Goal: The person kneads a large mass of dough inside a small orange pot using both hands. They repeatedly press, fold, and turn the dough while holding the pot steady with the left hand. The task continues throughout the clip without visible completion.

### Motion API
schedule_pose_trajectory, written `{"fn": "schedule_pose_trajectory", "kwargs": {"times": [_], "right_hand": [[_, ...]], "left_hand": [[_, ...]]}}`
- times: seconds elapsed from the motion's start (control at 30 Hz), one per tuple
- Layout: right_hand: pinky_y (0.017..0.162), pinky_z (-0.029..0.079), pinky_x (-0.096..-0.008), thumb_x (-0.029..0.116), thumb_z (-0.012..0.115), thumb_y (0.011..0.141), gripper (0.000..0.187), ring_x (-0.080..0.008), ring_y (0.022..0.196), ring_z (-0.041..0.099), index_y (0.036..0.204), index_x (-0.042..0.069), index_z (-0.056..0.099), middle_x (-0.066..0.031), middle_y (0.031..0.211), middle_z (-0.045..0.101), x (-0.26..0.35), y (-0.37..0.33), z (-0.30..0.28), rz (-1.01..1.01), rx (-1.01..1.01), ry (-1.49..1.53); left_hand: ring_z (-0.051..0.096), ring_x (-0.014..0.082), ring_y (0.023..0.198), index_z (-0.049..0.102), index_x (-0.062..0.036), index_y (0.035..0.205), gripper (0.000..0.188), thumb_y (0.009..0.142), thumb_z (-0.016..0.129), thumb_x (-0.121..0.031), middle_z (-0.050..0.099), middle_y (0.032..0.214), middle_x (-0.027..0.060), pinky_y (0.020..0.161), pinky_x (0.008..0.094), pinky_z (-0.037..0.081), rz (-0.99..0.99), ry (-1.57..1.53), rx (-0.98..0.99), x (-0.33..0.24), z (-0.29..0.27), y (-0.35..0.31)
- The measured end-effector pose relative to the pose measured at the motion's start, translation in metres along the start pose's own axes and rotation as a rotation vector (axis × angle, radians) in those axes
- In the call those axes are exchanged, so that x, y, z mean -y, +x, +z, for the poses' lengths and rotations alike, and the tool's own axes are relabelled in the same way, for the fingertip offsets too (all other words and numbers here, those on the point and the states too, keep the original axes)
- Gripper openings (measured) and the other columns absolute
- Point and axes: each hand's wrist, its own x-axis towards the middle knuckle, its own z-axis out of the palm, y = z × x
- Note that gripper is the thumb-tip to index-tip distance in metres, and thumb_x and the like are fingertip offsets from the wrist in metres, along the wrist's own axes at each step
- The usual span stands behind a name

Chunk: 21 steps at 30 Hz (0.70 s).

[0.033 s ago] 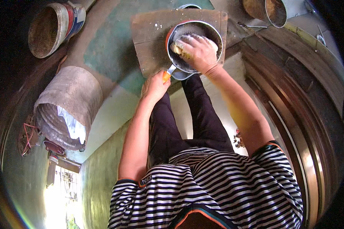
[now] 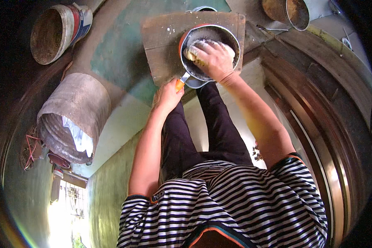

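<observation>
A red-rimmed pan (image 2: 211,33) with a dark inside stands on a brown wooden board (image 2: 163,37). White powder dusts the pan's inside. My left hand (image 2: 167,97) is closed round its orange handle (image 2: 180,85). Inside the pan, my right hand (image 2: 213,60) presses on a pale lump of dough (image 2: 189,54), fingers curled over it and whitened with powder. Dough shows at both sides of the hand; the middle is hidden beneath it. Below the pan's near side, the rim of a bluish-grey bowl (image 2: 197,83) sticks out.
A dirty bucket (image 2: 48,37) lies tipped at the far left. Nearer stands a grey corrugated drum (image 2: 78,93) with white plastic (image 2: 79,134) in its mouth. A round container (image 2: 297,14) is at the far right. Wooden edges (image 2: 314,111) run along the right.
The fingers of my right hand have shifted slightly over the dough, and less of it shows at the left. My left hand keeps its hold on the handle.
</observation>
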Motion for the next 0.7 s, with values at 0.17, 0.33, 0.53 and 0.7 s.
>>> {"fn": "schedule_pose_trajectory", "kwargs": {"times": [0.17, 0.33, 0.53, 0.7], "right_hand": [[0.086, 0.046, -0.0431, 0.031, 0.065, 0.078, 0.032, -0.0222, 0.099, 0.058, 0.11, 0.026, 0.063, 0.0021, 0.109, 0.062, -0.006, 0.004, 0.017, -0.026, 0.022, -0.073], [0.085, 0.044, -0.0434, 0.031, 0.065, 0.075, 0.031, -0.0237, 0.095, 0.056, 0.105, 0.028, 0.062, 0.0004, 0.103, 0.059, -0.015, 0.018, 0.023, -0.049, 0.109, -0.07], [0.082, 0.042, -0.0449, 0.032, 0.063, 0.075, 0.026, -0.026, 0.095, 0.056, 0.099, 0.024, 0.06, -0.0029, 0.101, 0.058, -0.024, 0.023, 0.037, -0.088, 0.122, -0.068], [0.081, 0.043, -0.0454, 0.028, 0.06, 0.079, 0.024, -0.0246, 0.098, 0.055, 0.103, 0.026, 0.061, -0.0023, 0.101, 0.058, -0.025, 0.032, 0.041, -0.083, 0.166, -0.066]], "left_hand": [[0.065, 0.0413, 0.087, 0.06, -0.0086, 0.102, 0.026, 0.086, 0.061, -0.029, 0.068, 0.09, 0.0199, 0.073, 0.051, 0.051, 0.012, -0.03, 0.015, -0.001, 0.0, -0.002], [0.066, 0.0407, 0.085, 0.061, -0.0089, 0.104, 0.028, 0.086, 0.064, -0.03, 0.068, 0.089, 0.0209, 0.072, 0.0514, 0.051, -0.021, 0.018, 0.018, -0.005, -0.001, -0.001], [0.066, 0.0411, 0.084, 0.06, -0.0085, 0.109, 0.032, 0.087, 0.064, -0.031, 0.068, 0.089, 0.021, 0.072, 0.0515, 0.052, -0.002, 0.034, -0.001, 0.008, 0.011, -0.001], [0.063, 0.0452, 0.082, 0.056, -0.0064, 0.096, 0.025, 0.087, 0.065, -0.028, 0.065, 0.084, 0.0223, 0.068, 0.0517, 0.049, 0.018, -0.004, -0.044, 0.006, 0.008, 0.0]]}}
